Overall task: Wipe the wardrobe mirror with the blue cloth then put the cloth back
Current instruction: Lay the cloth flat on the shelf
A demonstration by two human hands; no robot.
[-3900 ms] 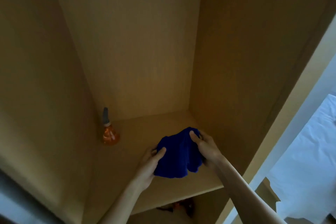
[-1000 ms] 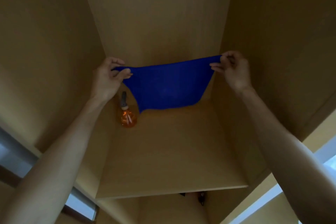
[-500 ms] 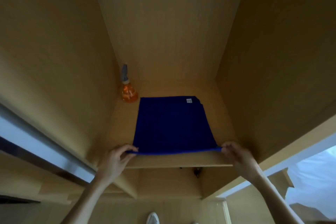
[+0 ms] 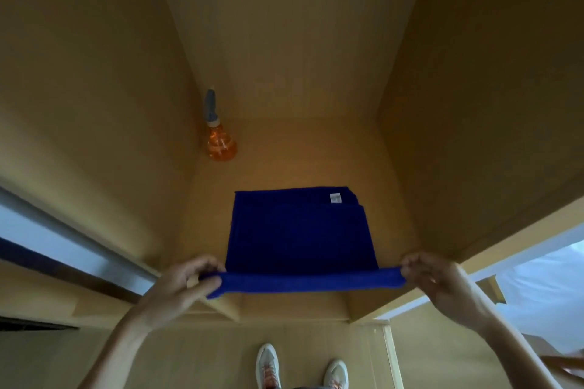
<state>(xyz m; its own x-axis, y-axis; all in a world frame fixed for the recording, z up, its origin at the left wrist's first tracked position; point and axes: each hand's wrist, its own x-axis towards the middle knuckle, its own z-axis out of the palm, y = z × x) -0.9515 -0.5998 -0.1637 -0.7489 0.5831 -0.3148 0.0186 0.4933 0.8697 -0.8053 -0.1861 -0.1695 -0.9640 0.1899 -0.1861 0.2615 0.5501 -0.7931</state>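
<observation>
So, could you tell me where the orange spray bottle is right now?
In the head view the orange spray bottle stands in the shelf's back left corner, behind the blue cloth.

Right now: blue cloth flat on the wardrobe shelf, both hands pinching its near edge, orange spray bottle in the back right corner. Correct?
One error: the orange spray bottle stands in the back left corner of the wardrobe shelf, against the left wall, as the head view shows. The rest holds: the blue cloth lies flat, and the left hand and right hand pinch its near edge.
</observation>
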